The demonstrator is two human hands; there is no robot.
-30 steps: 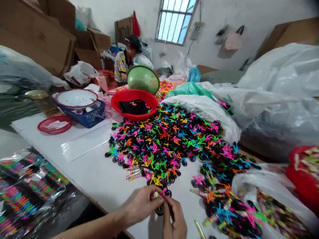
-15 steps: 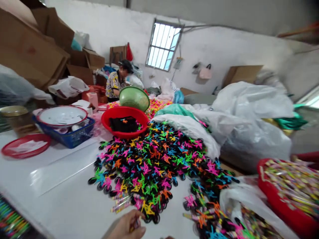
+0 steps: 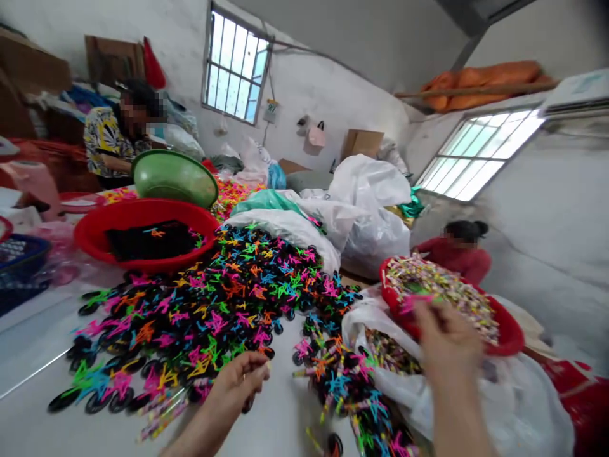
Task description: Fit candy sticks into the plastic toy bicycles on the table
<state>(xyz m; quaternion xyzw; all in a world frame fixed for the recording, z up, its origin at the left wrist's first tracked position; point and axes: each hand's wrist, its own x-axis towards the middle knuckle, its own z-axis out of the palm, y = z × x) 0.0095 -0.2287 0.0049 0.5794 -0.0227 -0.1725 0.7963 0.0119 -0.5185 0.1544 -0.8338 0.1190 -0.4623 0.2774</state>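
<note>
A broad pile of small plastic bicycle-like pieces (image 3: 209, 298), black with pink, green, blue, orange and yellow parts, covers the white table (image 3: 266, 425). At the pile's near edge, my left hand (image 3: 242, 384) is closed, its fingers curled around something dark I cannot make out. My right hand (image 3: 445, 327) is raised at the right, blurred, pinching a pink and green piece (image 3: 419, 299). Behind it stands a red basin (image 3: 511, 333) full of small striped sticks. Several similar sticks (image 3: 164, 412) lie left of my left hand.
A red basin (image 3: 90, 235) with black contents and a tilted green basin (image 3: 174, 178) stand at the left. White plastic bags (image 3: 371, 184) are heaped behind. One person (image 3: 107, 139) sits back left, another (image 3: 476, 260) beyond the right basin.
The view has swung right, bringing a second person and window into sight. My right hand has come up from the bottom edge and now holds a pink and green piece.
</note>
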